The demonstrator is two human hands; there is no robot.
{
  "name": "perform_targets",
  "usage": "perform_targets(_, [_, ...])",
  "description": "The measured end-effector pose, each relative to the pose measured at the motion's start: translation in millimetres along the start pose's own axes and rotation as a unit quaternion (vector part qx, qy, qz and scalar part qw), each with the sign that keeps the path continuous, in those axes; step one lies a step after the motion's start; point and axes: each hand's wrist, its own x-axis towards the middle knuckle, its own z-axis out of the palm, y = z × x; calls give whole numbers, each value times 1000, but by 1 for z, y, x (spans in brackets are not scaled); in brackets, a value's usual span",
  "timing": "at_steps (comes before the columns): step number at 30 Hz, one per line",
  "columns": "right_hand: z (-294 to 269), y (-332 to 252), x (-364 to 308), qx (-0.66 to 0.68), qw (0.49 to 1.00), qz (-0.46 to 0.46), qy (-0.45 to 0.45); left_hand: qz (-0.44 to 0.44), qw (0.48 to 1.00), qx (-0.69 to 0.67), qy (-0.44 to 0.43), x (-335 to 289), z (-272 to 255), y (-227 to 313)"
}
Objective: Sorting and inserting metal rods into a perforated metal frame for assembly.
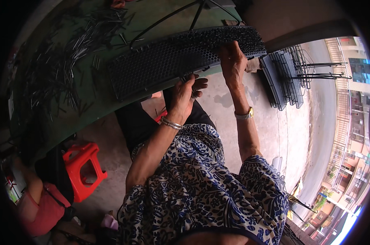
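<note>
A long black tray (152,67) with a honeycomb of small holes slants across the green table's near edge. Short black sticks (230,36) stand packed in its far-right part, while the holes toward the left look bare. My right hand (233,65) is closed, fingertips down at the border of the filled part; what they pinch, if anything, is hidden. Just off the tray's near edge, my left hand (184,96) has its fingers curled, with small dark bits at the thumb and fingertips too unclear to name.
Loose black sticks (72,53) lie heaped on the green table (91,92) at left. A black wire frame (195,18) stands behind the tray. Stacked black trays and racks (281,77) are at right. A red stool (84,171) and a seated person (42,208) are at lower left.
</note>
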Motion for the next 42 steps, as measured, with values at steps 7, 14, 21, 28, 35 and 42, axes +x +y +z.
perform_targets(7, [5,9,4,-34,999,-4,-15,-41,999,5,27,0,3,9])
perform_targets(14, [0,11,4,-15,999,23,-42,-44,998,-42,-1,6,-5,0])
perform_targets(21, [0,3,5,1,998,3,-58,-32,999,-36,-2,-4,2,1])
perform_targets(28, [7,10,1,-200,977,-38,-62,-38,998,-37,-17,-7,5,2])
perform_targets(35, [8,11,-4,-230,972,-31,-37,-38,998,-32,-31,-9,6,3])
perform_targets(42, [2,2,-15,-194,980,-39,-22,-39,999,-23,-29,-10,7,2])
